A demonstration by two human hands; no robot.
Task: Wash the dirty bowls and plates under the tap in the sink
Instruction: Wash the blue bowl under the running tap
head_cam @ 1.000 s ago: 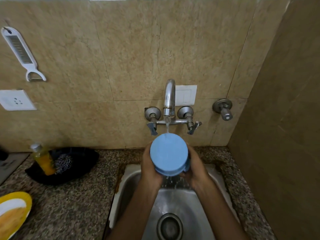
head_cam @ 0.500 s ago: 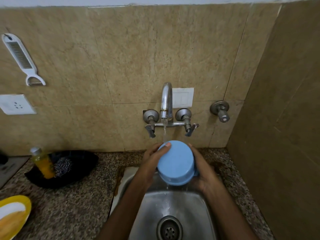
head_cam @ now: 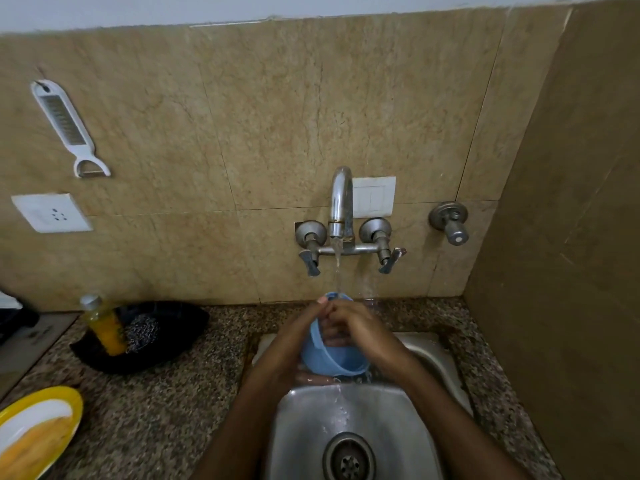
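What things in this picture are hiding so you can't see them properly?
1. Head view: the inside of the light blue plastic bowl is covered by the right hand.
2. Head view: the left hand has its fingers mostly under the bowl.
3. Head view: the yellow-rimmed plate is cut off by the left and bottom edges.
4. Head view: the steel sink is cut off by the bottom edge.

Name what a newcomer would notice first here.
The blue bowl, gripped by the left hand and right hand over the sink, under the running tap at centre. Then the yellow plate, smeared orange, on the counter at lower left.
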